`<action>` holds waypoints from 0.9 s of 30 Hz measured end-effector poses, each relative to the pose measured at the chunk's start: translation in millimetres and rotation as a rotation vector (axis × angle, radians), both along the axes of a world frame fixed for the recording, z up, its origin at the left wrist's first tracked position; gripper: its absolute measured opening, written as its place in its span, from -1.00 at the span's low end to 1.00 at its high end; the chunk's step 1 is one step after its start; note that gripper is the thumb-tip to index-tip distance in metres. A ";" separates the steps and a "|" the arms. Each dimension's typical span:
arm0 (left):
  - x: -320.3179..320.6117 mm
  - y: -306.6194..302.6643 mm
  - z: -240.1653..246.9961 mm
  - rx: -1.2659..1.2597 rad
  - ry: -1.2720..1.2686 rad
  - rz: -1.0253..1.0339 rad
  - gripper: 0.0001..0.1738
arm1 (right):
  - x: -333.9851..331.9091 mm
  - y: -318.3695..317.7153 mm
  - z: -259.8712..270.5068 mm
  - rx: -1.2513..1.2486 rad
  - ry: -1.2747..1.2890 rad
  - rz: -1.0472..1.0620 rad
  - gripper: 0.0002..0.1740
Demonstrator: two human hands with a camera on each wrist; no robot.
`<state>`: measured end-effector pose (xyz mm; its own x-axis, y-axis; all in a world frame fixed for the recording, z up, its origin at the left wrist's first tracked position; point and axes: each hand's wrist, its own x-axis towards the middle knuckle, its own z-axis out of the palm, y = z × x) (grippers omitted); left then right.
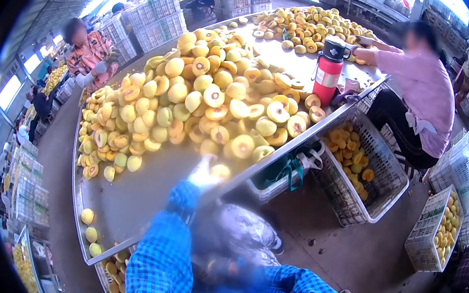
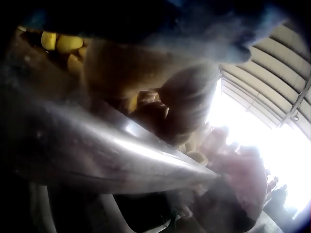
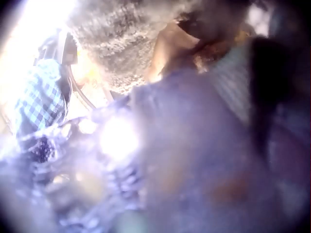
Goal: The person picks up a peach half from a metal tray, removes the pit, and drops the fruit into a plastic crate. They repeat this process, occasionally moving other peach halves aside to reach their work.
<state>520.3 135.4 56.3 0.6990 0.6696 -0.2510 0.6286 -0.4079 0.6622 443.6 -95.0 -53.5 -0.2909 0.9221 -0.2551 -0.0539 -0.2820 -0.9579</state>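
A large heap of halved yellow peaches (image 1: 194, 98) covers much of the metal table (image 1: 130, 193), several showing a reddish hollow or stone. My left hand (image 1: 203, 174), bright with glare, reaches over the table's near side and grips a peach half (image 1: 220, 172) at its fingertips. In the left wrist view that hand (image 2: 187, 99) appears dark, its fingers curled above the shiny table rim (image 2: 131, 145). Low against my body, my right hand (image 1: 226, 268) is dark and blurred. A grey, rough-textured surface and purple cloth fill much of the right wrist view; I cannot tell what this hand holds.
A red flask (image 1: 328, 71) stands at the table's right edge. Below are a crate of peach halves (image 1: 356, 163) and a bin with green lining (image 1: 282, 176). A person in pink (image 1: 418, 90) sits at right; another person (image 1: 92, 56) stands across the table.
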 end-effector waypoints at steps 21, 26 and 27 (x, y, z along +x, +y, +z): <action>-250.1 -78.1 -6.4 -0.682 -1.295 0.956 -0.34 | -9.1 43.7 132.0 0.577 -0.760 -0.279 -0.81; -238.7 -96.4 12.8 -0.607 -1.234 0.815 -0.40 | -19.6 57.0 121.3 0.825 -0.889 -0.118 -0.72; -239.4 -99.2 14.8 -0.522 -1.141 0.744 -0.34 | -21.8 54.9 120.1 0.824 -0.921 -0.116 -0.75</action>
